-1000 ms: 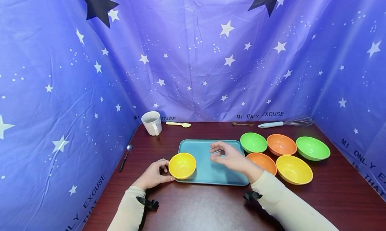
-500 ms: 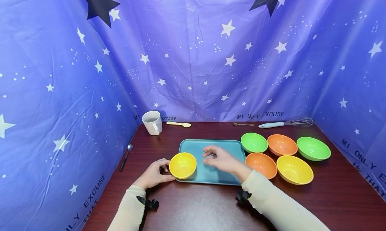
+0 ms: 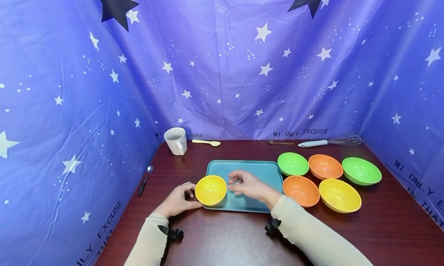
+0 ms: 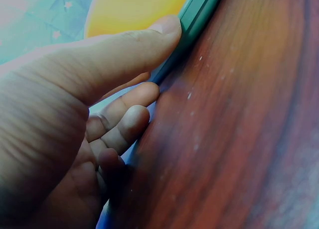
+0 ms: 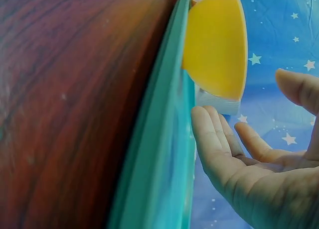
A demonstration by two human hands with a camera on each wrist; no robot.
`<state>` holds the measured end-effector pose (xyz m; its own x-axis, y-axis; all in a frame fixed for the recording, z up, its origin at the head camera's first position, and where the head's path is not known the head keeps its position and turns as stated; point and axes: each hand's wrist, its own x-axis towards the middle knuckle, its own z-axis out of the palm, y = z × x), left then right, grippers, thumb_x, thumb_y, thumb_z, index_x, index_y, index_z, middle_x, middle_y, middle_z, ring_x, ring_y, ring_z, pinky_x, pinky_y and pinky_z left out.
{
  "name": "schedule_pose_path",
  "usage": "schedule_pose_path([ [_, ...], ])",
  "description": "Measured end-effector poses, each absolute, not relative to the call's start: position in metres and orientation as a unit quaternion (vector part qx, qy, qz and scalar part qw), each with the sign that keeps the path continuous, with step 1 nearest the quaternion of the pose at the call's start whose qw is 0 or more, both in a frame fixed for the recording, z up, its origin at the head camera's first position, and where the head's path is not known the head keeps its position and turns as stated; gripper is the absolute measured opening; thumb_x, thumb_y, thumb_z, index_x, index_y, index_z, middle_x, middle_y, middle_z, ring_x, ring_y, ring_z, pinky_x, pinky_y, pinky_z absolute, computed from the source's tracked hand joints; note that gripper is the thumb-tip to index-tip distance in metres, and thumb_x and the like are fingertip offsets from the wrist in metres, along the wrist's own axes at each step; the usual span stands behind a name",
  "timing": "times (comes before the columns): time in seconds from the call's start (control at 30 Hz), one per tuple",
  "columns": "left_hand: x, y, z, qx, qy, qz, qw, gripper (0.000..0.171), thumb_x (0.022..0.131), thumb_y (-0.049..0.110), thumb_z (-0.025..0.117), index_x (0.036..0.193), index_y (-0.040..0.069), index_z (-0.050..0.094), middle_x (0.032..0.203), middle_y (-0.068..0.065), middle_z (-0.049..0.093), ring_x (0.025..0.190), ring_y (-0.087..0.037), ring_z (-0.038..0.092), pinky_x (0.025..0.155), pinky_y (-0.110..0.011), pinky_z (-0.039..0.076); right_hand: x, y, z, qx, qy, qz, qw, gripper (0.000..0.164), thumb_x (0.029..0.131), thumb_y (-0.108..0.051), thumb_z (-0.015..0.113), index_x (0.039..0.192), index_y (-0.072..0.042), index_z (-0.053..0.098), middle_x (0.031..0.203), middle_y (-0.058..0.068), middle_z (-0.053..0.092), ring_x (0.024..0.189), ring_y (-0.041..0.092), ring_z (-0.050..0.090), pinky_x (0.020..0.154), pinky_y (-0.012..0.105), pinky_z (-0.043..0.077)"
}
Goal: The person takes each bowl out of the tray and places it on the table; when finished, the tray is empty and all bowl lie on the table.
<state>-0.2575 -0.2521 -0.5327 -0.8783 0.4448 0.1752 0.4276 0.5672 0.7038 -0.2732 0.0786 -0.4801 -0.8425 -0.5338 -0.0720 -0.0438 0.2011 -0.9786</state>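
Observation:
A small yellow bowl (image 3: pixel 211 190) stands at the left end of a teal tray (image 3: pixel 256 168). My left hand (image 3: pixel 178 199) holds that bowl by its left side, with the thumb (image 4: pixel 149 42) low near the tray's rim and the other fingers curled behind. The exact contact of the left fingertips is partly hidden. Above the tray, my right hand (image 3: pixel 251 187) is a little to the right of the bowl, fingers loosely bent and thumb apart. In the right wrist view, nothing lies between its fingers (image 5: pixel 212 129), and a gap separates them from the bowl.
Right of the tray stand several bowls: green (image 3: pixel 293 164), orange (image 3: pixel 325 167), another green (image 3: pixel 361 171), orange (image 3: pixel 301 191) and yellow (image 3: pixel 340 195). Behind are a mug (image 3: pixel 175 141), a cream spoon (image 3: pixel 206 142), a thin small spoon (image 3: pixel 281 143) and a whisk (image 3: pixel 329 142). A black-handled spoon (image 3: pixel 145 181) lies left.
The right hand has moved left over the tray, closer to the small yellow bowl. The left hand and that bowl stay where they were.

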Motion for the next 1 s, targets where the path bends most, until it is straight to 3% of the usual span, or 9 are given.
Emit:
schedule_pose_path([
  [0.4, -0.258, -0.251, -0.533, 0.238, 0.889, 0.392, 0.014, 0.044, 0.078, 0.040, 0.094, 0.114, 0.033, 0.071, 0.097, 0.011, 0.062, 0.090, -0.015, 0.058, 0.080, -0.029, 0.053, -0.275, 0.061, -0.484, -0.172, 0.726, -0.620, 0.243, 0.050, 0.105, -0.016, 0.066, 0.146, 0.007, 0.050, 0.128, 0.022, 0.057, 0.108, 0.026, 0.066, 0.087, 0.043, 0.060],
  [0.7, -0.258, -0.251, -0.533, 0.237, 0.887, 0.396, 0.017, 0.043, 0.078, 0.040, 0.094, 0.113, 0.035, 0.071, 0.098, 0.012, 0.063, 0.091, -0.015, 0.058, 0.080, -0.029, 0.053, -0.278, 0.051, -0.490, -0.154, 0.702, -0.643, 0.265, 0.044, 0.108, -0.010, 0.058, 0.147, 0.007, 0.048, 0.124, 0.022, 0.055, 0.105, 0.028, 0.066, 0.082, 0.047, 0.062],
  [1.0, -0.258, -0.251, -0.532, 0.233, 0.889, 0.394, 0.018, 0.043, 0.077, 0.039, 0.095, 0.112, 0.032, 0.071, 0.095, 0.010, 0.062, 0.090, -0.015, 0.058, 0.079, -0.029, 0.052, -0.279, 0.048, -0.491, -0.146, 0.672, -0.669, 0.281, 0.044, 0.109, -0.007, 0.054, 0.151, 0.004, 0.046, 0.137, 0.024, 0.052, 0.108, 0.030, 0.068, 0.081, 0.050, 0.061],
])
